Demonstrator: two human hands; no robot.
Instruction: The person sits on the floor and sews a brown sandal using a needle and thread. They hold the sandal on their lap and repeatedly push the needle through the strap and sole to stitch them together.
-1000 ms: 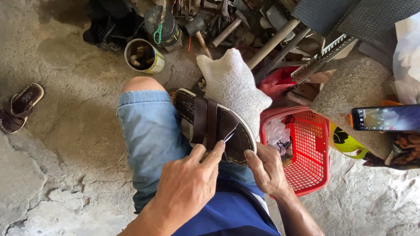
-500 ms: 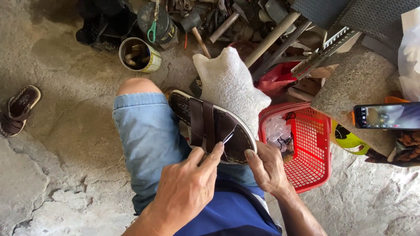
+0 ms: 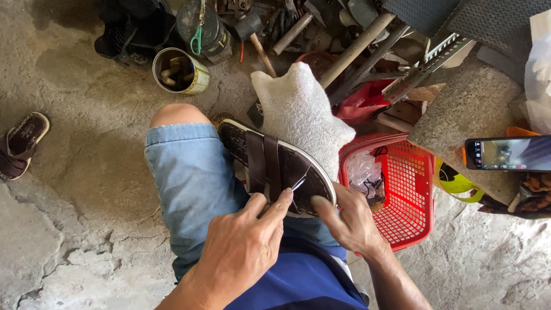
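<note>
A dark brown sandal point(image 3: 270, 163) with two straps lies across my lap, its toe toward my bare knee point(image 3: 169, 115). My left hand point(image 3: 241, 247) pinches a thin metal needle or awl point(image 3: 298, 183) at the sandal's near edge, thumb and forefinger closed on it. My right hand point(image 3: 347, 221) grips the heel end of the sandal from the right side. A thin thread runs over the sole near the needle. A white woven sack cloth point(image 3: 301, 112) lies just beyond the sandal.
A red plastic basket point(image 3: 410, 195) sits right of my lap. A tin can point(image 3: 181, 72), hammers and tools point(image 3: 344, 40) lie ahead. A phone point(image 3: 508, 154) rests on a concrete block point(image 3: 459, 123) at right. Another sandal point(image 3: 23, 143) lies on the floor left.
The view has shifted slightly. Both hands stay on the sandal in nearly the same grip, with the needle still at the sole's edge.
</note>
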